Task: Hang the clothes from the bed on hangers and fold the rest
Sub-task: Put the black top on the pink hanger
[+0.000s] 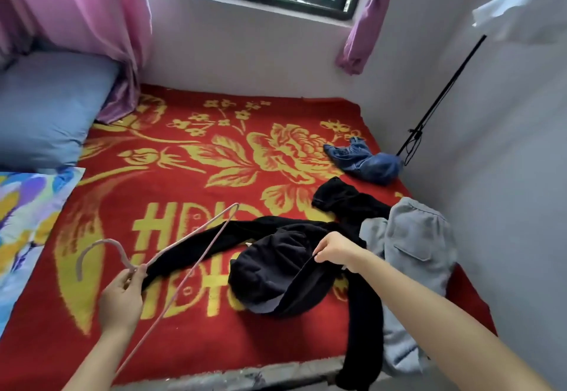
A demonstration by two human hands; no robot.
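A black hoodie [276, 271] lies spread on the red and yellow blanket [184, 176], one sleeve hanging over the bed's front edge. My right hand [337, 251] pinches the edge of its opening. My left hand [121, 297] grips a pink wire hanger [187, 255] at the neck below its hook, holding it above the blanket to the left of the hoodie. Grey sweatpants [411, 252] lie bunched to the right of the hoodie. A blue denim garment [365, 160] sits crumpled near the right wall.
A blue pillow [46, 108] and a patterned pillow [27, 206] lie at the left. Pink curtains [76, 7] hang by the window. A black rod [441, 93] leans on the right wall, with a white garment [521, 7] hanging above.
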